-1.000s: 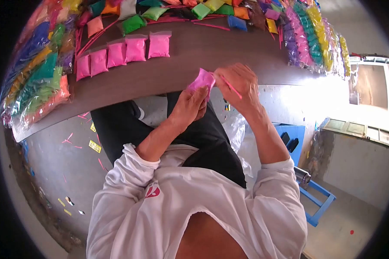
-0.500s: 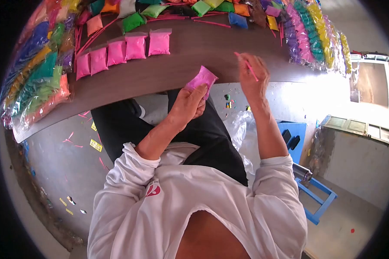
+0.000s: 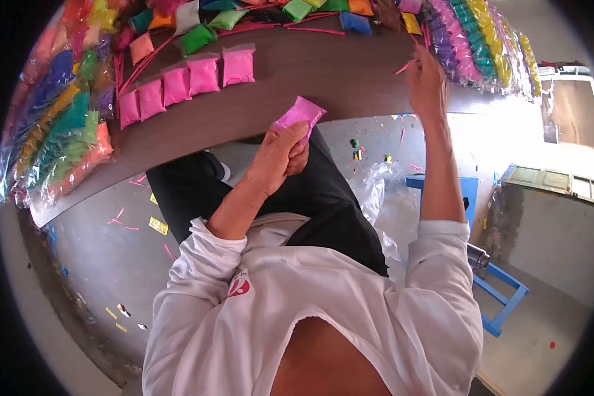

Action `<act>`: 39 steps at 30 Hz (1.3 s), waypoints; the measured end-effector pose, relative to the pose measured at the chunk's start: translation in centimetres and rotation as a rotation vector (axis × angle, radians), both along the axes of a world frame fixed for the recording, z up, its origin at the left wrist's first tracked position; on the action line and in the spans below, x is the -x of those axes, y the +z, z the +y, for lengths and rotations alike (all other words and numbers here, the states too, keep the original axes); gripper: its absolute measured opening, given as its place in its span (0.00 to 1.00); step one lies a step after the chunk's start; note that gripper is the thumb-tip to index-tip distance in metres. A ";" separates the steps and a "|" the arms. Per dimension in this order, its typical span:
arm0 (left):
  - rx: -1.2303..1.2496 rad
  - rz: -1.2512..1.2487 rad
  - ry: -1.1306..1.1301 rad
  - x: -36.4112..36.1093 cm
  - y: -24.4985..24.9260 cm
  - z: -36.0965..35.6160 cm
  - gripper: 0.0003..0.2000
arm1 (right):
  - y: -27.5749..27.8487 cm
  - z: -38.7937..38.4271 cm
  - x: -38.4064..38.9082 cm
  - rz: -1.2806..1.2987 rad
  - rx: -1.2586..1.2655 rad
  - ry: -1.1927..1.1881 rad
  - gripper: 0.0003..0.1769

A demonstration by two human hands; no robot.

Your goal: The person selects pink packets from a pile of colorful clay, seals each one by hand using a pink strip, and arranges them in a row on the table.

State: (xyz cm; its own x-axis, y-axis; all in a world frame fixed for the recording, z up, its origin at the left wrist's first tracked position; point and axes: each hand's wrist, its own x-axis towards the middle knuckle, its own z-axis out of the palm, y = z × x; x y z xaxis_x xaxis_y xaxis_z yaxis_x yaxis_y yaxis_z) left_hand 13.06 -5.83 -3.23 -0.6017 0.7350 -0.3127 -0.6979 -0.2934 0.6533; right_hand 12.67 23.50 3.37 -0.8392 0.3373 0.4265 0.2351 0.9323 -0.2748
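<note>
You are gripping a pink packet in your left hand – the fingers are curling around its lower end, thumb pressing on the near face – and it is tilting up just over the near edge of the dark table, above your lap. Your right hand is reaching out over the table's right part, well apart from the packet, with the fingertips pinching a thin pink strip that is pointing back toward the left.

On the tabletop a row of pink packets is lying side by side to the left of both hands. Beyond it, small packets in many colours are sitting along the far edge. Clear bags of coloured packets are piling up at the left end, and long strings of packets are hanging just beside your right hand at the right end. Pink scraps are lying on the floor under the table, near a crumpled clear plastic bag.
</note>
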 end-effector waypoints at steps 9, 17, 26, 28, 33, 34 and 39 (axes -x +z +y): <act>0.028 0.204 -0.189 -1.6 1.2 0.1 0.19 | -1.2 -10.9 -4.7 -0.426 1.180 0.647 0.20; 0.109 0.275 -0.127 -0.5 -0.2 -0.8 0.25 | -2.2 -12.7 -7.1 0.108 1.817 0.217 0.10; 0.113 0.316 -0.086 -1.0 -0.4 -0.2 0.26 | -3.2 -15.8 -8.4 0.312 1.801 0.094 0.09; 0.138 0.373 -0.105 -0.9 -0.7 -0.3 0.26 | -3.3 -16.1 -8.5 0.335 1.862 0.135 0.09; 0.243 0.440 -0.106 -1.1 -0.5 0.0 0.24 | -3.0 -16.0 -9.3 0.182 1.793 0.263 0.07; 0.255 0.445 -0.095 -1.2 -0.1 0.1 0.23 | -3.1 -16.0 -9.3 0.160 1.782 0.253 0.07; 0.307 0.421 -0.047 -1.1 -0.5 0.2 0.22 | -4.6 -16.5 -9.2 0.107 1.679 0.313 0.11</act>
